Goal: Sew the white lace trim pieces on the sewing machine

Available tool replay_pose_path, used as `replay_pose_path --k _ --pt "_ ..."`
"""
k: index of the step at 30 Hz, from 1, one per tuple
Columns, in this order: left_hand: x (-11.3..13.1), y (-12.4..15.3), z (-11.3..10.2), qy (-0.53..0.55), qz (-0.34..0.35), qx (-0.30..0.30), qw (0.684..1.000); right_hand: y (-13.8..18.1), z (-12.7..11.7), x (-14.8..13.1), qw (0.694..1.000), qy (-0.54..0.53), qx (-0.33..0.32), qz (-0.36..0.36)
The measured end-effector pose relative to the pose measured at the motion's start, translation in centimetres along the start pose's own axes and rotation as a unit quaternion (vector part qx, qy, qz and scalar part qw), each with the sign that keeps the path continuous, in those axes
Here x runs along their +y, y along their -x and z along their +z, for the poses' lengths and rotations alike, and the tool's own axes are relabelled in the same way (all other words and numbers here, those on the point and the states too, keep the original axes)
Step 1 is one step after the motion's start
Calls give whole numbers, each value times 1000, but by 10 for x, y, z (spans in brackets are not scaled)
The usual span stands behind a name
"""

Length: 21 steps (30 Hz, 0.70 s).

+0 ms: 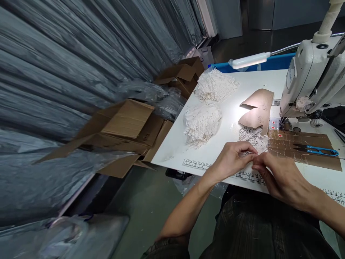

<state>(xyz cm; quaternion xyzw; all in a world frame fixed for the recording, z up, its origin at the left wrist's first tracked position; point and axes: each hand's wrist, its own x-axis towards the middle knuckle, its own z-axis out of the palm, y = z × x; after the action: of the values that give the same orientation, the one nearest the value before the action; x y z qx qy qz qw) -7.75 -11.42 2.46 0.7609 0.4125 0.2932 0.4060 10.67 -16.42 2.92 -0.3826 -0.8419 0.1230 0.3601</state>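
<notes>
Both of my hands meet at the near edge of a white piece of lace on the sewing table. My left hand pinches the lace from the left, thumb and forefinger together. Fingers of my right hand are closed at the same spot, touching the left fingertips; the lace edge between them is mostly hidden. Just beyond lies a brown paper pattern, partly over the lace. To the right stands the sewing machine, its needle area beside the pattern. Blue thread snips rest on a brown taped board.
Two piles of white lace, a far one and a nearer one, lie on the left of the white tabletop. A lamp hangs over the back edge. Open cardboard boxes stand left, before a grey curtain.
</notes>
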Motion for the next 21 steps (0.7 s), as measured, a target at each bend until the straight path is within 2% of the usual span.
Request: replay_pose_path --k 2,3,5,7,9,12,14,18,21 --pt "3 2 -2 -35 57 17 998 4 1 3 995 103 18 -1" --pt "3 3 -2 -51 80 30 995 8 0 6 988 148 32 20" --pt "2 4 0 -62 108 36 992 15 -3 11 981 177 43 66" --pt "0 2 7 -46 100 7 994 19 -8 11 991 101 21 86" --pt "-1 -3 14 -21 71 -29 997 19 -13 8 992 -27 3 123" --pt "-1 -8 20 21 43 -60 997 14 -18 5 959 -197 33 203" --pt "0 -10 21 53 35 -64 996 11 -19 5 932 -274 52 230" --pt "3 -9 23 86 12 -89 992 9 -16 4 905 -347 44 243" --pt "5 -9 26 15 91 -92 991 9 -14 0 909 -339 23 241"
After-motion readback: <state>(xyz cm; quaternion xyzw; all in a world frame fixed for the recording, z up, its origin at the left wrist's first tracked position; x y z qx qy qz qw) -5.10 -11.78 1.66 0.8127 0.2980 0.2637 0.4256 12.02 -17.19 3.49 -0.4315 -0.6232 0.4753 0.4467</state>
